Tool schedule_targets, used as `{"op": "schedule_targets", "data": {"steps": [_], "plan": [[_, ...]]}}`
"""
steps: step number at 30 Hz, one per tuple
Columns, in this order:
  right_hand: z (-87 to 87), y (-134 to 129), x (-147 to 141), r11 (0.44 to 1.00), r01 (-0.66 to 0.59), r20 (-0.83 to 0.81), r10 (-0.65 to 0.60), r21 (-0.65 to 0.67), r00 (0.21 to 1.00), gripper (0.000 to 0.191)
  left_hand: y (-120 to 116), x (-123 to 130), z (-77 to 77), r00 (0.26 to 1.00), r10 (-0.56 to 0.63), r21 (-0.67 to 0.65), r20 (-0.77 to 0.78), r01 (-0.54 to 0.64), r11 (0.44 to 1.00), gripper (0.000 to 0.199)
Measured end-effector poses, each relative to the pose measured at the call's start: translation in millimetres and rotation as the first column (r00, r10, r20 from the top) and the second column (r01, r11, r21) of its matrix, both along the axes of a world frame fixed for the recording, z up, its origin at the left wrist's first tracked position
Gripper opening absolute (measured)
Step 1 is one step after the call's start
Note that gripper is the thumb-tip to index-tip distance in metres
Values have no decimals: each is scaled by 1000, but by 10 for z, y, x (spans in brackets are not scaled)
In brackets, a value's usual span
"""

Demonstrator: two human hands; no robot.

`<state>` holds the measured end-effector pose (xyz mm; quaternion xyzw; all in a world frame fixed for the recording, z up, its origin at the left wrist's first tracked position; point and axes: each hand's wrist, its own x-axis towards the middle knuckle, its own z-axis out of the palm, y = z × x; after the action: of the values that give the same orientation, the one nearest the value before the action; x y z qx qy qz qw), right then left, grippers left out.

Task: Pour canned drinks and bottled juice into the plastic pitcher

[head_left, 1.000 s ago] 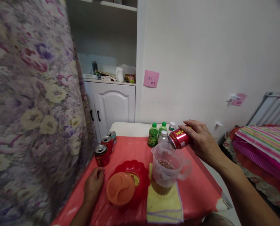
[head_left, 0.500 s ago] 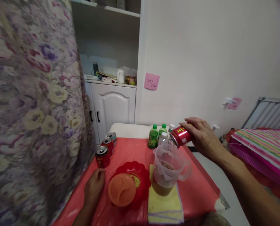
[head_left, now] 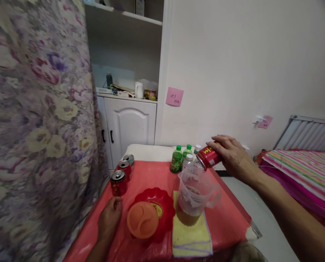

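My right hand [head_left: 232, 154] is wrapped round a red drink can [head_left: 209, 156] with yellow lettering. The can is tilted, its top end pointing down and left over a clear plastic pitcher [head_left: 193, 207]. Brown liquid with froth on top stands in the pitcher, which rests on a folded yellow cloth [head_left: 191, 242]. On the table's left side my left hand [head_left: 110, 214] lies with its fingers curled in and nothing visible in them. Just beyond it are a dark red can [head_left: 118, 183], a red can [head_left: 125, 169] and a silvery can [head_left: 129, 160].
An orange divided bowl [head_left: 142, 220] sits on a red scalloped plate [head_left: 166, 214] between my hands. Several bottles, including a green one [head_left: 176, 160], stand behind the pitcher. A red cover lies over the table [head_left: 151, 174]. A floral curtain [head_left: 47, 145] hangs at left.
The view has shifted slightly. My right hand still holds the tilted can above the pitcher, and my left hand stays put on the table.
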<state>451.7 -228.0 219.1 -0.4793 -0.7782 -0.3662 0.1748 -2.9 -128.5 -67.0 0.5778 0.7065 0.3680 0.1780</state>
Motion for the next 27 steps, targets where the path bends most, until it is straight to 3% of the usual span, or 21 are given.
{"op": "schedule_targets", "data": {"steps": [27], "plan": [[46,-46,-191,990,21,159,1,-138,987,53,-8,-9,-3,999,4,12,33,-5,1000,18]]}}
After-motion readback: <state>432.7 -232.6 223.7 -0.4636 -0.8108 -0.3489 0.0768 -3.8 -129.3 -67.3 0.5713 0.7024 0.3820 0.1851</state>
